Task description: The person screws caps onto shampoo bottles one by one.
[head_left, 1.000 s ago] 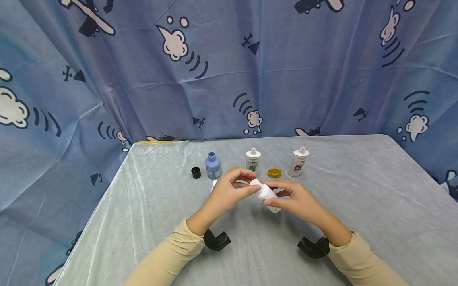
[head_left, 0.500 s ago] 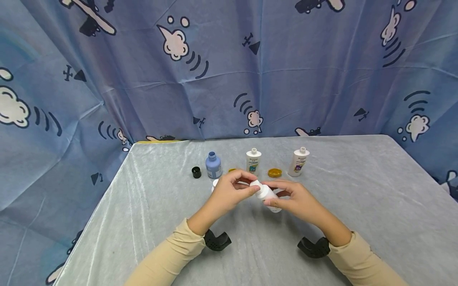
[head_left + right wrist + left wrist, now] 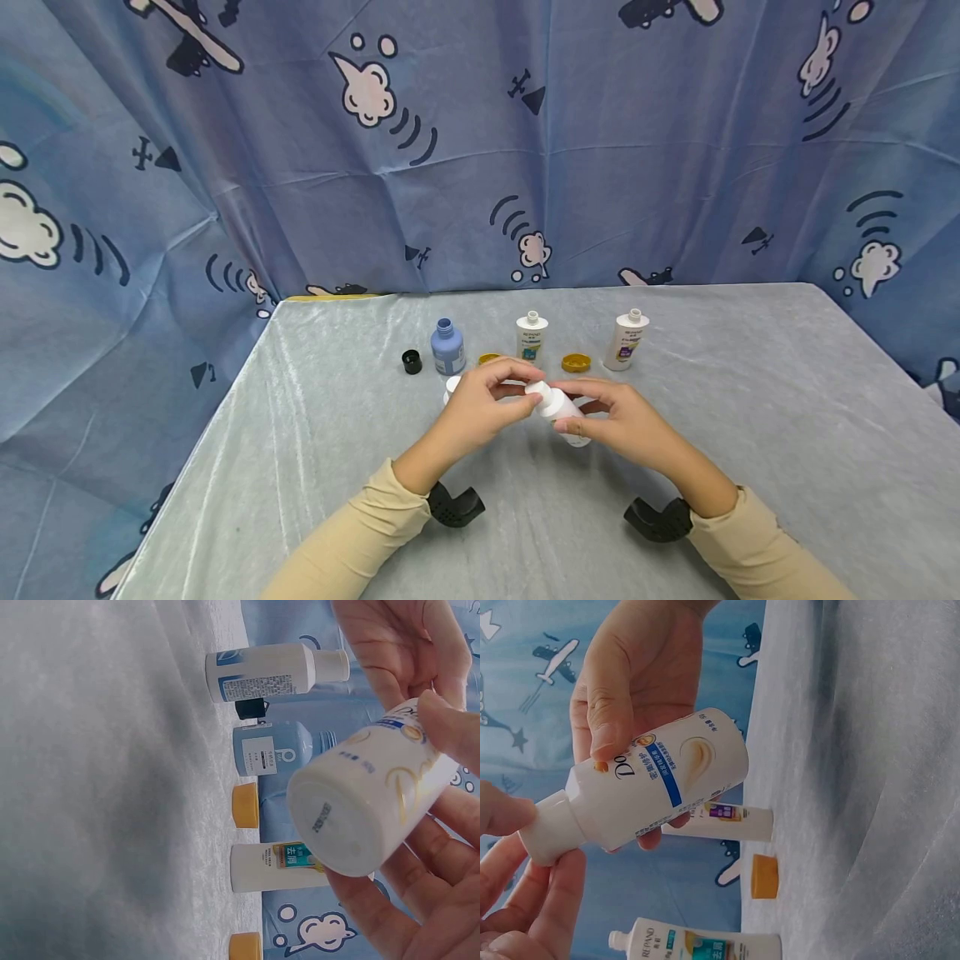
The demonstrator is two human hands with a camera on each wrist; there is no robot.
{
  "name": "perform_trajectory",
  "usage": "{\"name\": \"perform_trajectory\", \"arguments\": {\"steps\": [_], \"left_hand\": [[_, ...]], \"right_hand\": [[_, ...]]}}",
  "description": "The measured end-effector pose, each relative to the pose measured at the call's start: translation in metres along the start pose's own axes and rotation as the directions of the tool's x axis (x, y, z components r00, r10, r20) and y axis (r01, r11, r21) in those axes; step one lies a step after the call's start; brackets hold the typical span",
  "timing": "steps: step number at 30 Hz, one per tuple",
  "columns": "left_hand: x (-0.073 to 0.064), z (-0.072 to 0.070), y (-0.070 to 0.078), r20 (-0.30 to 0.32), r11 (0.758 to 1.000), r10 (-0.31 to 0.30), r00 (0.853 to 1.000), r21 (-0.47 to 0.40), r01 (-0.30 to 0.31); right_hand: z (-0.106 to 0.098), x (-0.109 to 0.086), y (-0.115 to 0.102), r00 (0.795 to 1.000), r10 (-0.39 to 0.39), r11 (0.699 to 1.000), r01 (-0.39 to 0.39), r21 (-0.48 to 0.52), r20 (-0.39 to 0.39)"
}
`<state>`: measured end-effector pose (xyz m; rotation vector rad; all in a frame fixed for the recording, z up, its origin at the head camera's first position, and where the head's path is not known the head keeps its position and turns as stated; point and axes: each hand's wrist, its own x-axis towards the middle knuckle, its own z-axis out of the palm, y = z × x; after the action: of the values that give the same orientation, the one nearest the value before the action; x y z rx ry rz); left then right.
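Note:
A small white shampoo bottle (image 3: 572, 421) with gold and blue print is held tilted above the table, its white cap (image 3: 553, 829) pointing up and left. My right hand (image 3: 622, 419) grips the bottle's body, thumb on one side and fingers on the other. The thumb and fingers of my left hand (image 3: 480, 400) pinch the cap, which sits at the bottle's neck. Whether the cap is loose on the neck cannot be seen. In the right wrist view the bottle's round base (image 3: 334, 825) faces the camera.
Behind the hands stand a capless blue bottle (image 3: 447, 350) and two capless white bottles, one in the middle (image 3: 531, 335) and one at right (image 3: 626, 340). A black cap (image 3: 411, 362) and yellow caps (image 3: 576, 362) lie nearby. Another white bottle (image 3: 262, 673) is partly behind my left hand.
My left thumb and fingers have shifted slightly on the cap, the thumb drawing back to the left so more of the cap shows. The right hand and the bottle stay nearly still.

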<state>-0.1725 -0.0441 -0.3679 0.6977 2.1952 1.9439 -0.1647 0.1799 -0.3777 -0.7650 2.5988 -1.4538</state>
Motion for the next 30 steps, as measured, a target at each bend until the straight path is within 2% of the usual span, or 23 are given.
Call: {"name": "perform_trajectory", "arguments": {"steps": [4, 8, 13, 18, 30], "left_hand": [[0.0002, 0.0007, 0.0007, 0.005, 0.999, 0.034, 0.999, 0.0, -0.034], [0.0004, 0.001, 0.0009, -0.019, 0.999, 0.043, 0.999, 0.016, -0.042], [0.0013, 0.0016, -0.0005, -0.072, 0.999, -0.021, 0.997, 0.026, 0.023], [0.0017, 0.0013, -0.0019, -0.083, 0.994, -0.107, 0.991, 0.014, 0.108], [0.0014, 0.003, -0.0022, -0.083, 0.992, -0.116, 0.99, 0.04, 0.12]], "right_hand": [[-0.0001, -0.0003, 0.0004, 1.0, -0.008, 1.0, 0.008, 0.004, 0.001], [-0.0001, -0.0004, -0.0001, 1.0, 0.003, 1.0, -0.003, 0.017, 0.003], [0.0005, -0.0004, -0.0013, 1.0, 0.023, 0.999, -0.023, 0.024, 0.009], [0.0008, -0.0006, -0.0026, 1.0, 0.03, 0.999, -0.03, 0.025, 0.004], [0.0005, -0.0009, -0.0038, 1.0, 0.022, 1.0, -0.022, 0.011, -0.004]]}}
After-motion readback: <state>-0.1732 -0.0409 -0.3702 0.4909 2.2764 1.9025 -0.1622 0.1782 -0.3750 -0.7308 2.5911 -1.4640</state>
